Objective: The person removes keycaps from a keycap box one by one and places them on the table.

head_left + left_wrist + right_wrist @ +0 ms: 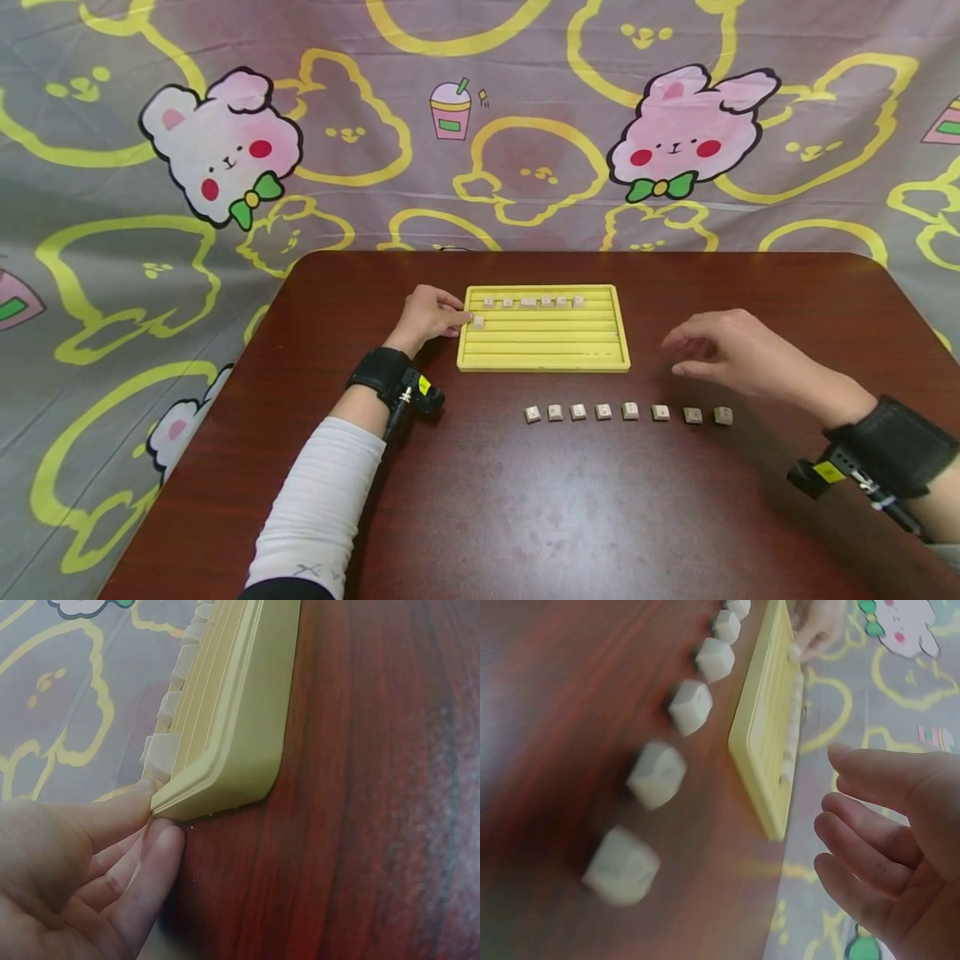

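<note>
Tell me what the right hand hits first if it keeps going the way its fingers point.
Probably the yellow tray: the right hand hovers with fingers aimed left at its near right corner, though height above the table is unclear.

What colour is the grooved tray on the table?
Yellow; the tray shows best in the head view.

Left hand (429,317) curled, fingertips pinching; right hand (720,346) hovers, fingers loosely relaxed

From my head view, the markings on the tiles (627,411) are too small to read. My right wrist view blurs the nearest tile (621,865).
</note>
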Demonstrator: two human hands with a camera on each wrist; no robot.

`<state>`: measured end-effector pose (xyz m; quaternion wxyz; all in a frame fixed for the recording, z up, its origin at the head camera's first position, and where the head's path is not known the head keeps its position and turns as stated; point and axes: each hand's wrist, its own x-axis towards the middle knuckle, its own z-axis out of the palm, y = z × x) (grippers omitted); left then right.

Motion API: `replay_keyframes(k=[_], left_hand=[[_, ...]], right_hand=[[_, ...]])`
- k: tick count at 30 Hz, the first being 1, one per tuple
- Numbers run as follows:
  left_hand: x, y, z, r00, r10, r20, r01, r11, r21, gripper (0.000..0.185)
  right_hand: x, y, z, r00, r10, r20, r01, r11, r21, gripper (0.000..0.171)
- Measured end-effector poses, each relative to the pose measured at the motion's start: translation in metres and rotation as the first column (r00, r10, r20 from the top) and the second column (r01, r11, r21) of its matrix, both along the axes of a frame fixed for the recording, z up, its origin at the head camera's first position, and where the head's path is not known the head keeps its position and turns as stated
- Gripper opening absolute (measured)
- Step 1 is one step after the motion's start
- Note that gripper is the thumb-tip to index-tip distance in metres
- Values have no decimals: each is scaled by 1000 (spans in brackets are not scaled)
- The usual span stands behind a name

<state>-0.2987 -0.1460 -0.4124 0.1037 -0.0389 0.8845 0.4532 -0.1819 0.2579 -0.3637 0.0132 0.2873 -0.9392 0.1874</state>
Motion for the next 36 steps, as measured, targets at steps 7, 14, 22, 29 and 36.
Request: replay_keyframes(k=[7,14,22,29,36], left_hand=[[1,0,0,1000,0,1,0,1000,20,33],[1,0,0,1000,-10,0,10,1000,23,32],[1,-1,0,1000,-5,2,5,1000,26,31],[2,-4,0,1000,-21,-10,21,999,24,30],[1,-3,0,999,-26,-33,28,999,45,30]], right_hand=[[-27,-42,4,997,74,7,-74,997,15,34],[-45,-78,6,992,128,11,-128,991,34,31],[-64,-116,9,978,209,-20,-209,977,33,31],[-81,-156,4,982,189,31,-189,982,17,33],[-95,-180,-4,981,187,45,-187,982,-14,31]])
